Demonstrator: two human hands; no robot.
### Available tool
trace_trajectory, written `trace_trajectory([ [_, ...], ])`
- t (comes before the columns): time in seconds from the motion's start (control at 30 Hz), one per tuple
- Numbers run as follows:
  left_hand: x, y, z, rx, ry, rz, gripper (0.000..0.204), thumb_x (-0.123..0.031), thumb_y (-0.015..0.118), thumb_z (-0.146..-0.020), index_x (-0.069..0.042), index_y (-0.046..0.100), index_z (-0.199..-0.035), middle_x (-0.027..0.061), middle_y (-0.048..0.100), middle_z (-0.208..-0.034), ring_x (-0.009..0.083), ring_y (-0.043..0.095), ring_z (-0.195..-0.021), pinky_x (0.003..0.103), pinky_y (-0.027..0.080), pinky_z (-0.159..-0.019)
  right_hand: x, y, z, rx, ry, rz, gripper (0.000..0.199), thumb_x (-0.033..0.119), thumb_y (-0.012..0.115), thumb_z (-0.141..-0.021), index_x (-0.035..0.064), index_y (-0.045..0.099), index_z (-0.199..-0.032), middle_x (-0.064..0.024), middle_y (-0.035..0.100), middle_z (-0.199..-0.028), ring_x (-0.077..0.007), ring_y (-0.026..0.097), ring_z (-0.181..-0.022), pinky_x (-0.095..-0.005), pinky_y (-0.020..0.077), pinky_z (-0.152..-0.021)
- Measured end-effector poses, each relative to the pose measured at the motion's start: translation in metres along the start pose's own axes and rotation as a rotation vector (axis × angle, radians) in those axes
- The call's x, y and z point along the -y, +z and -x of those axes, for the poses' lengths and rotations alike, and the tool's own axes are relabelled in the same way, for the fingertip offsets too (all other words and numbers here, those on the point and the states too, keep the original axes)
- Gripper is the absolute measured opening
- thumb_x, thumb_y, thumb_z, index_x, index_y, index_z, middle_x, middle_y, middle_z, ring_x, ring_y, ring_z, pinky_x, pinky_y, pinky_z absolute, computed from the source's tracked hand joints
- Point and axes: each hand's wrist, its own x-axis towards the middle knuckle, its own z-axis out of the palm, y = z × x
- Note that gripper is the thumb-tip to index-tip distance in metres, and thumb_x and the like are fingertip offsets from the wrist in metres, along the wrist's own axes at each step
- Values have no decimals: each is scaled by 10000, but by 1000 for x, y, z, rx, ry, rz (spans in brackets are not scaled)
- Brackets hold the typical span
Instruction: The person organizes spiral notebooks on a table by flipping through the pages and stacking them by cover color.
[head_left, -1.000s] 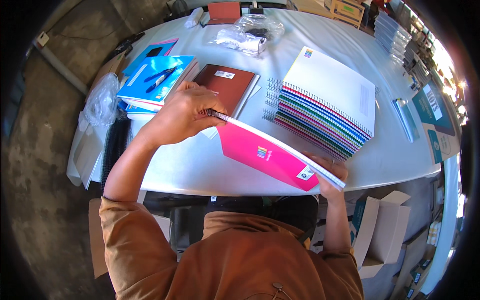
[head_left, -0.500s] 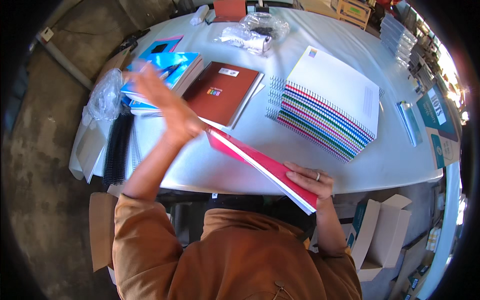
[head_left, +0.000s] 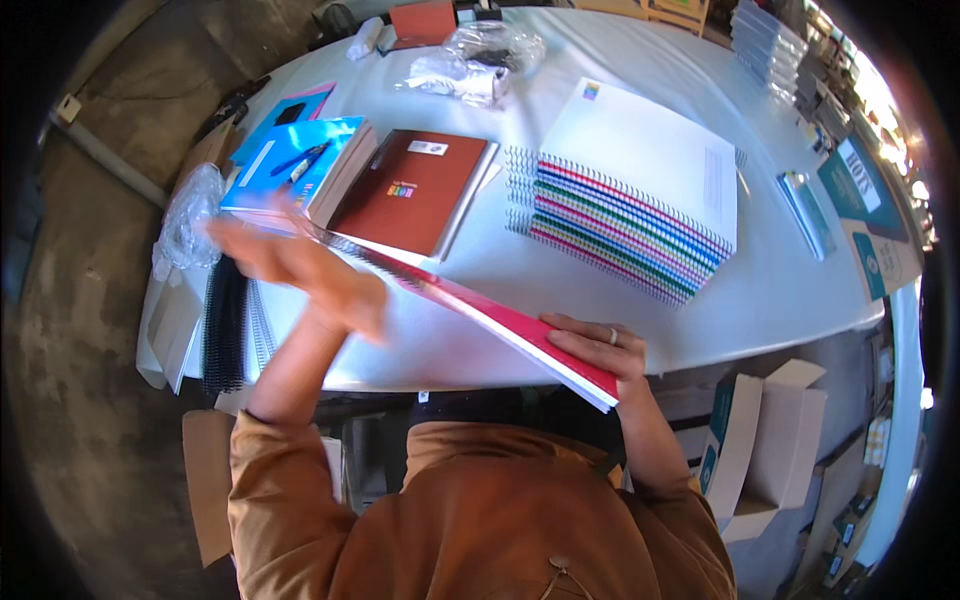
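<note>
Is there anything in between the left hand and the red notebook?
No, nothing visible stands between the left hand and the red notebook. The hand is blurred close beside the coil, so I can't tell if they touch. The right hand grips the other end.

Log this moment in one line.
right hand: gripping red notebook | left hand: open, blurred, near its coil, contact unclear | table: brown notebook, white-topped notebook stack
</note>
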Motion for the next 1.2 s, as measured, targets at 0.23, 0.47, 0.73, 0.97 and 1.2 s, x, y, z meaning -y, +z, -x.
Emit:
trace_trajectory([
  [0.23,-32,3,-14,96,48,26,1078,-786,400,-689,43,248,-1361,336,101,-1397,474,52,-1311,620,35,-1024,-6,-4,3,-41,-22,-9,361,125,682,-711,28,643,-1057,-175,625,-1060,-269,657,-843,-315,519,-726],
  [0.47,-48,19,49,513,-665,178,1171,-809,411,-666,93,141,-1363,352,123,-1396,501,-30,-1311,573,-28,-1050,-6,1,-1,-89,-5,47,390,150,687,-707,39,632,-1078,-185,631,-1026,-271,661,-783,-312,525,-653],
  [0.73,-69,27,2,132,-121,234,1069,-803,409,-666,-12,252,-1368,257,256,-1384,439,164,-1310,608,107,-1014,1,12,-3,-168,109,-48,254,65,617,-787,-40,628,-1017,-177,647,-1001,-270,658,-840,-284,521,-713],
  [0.97,-30,30,-104,407,-216,334,412,-438,614,-762,-99,527,-544,28,509,-553,222,542,-545,348,412,-567,18,15,-17,-399,482,-507,311,54,587,-833,-3,577,-1138,-121,647,-1026,-136,604,-890,-267,474,-777],
  [1.2,-32,41,-123,-55,-53,171,443,-534,590,-769,-92,559,-745,83,517,-759,235,479,-763,357,358,-668,16,13,-9,-187,275,-72,441,-89,577,-718,-1,566,-1150,-164,597,-1126,-273,604,-1009,-308,466,-878],
])
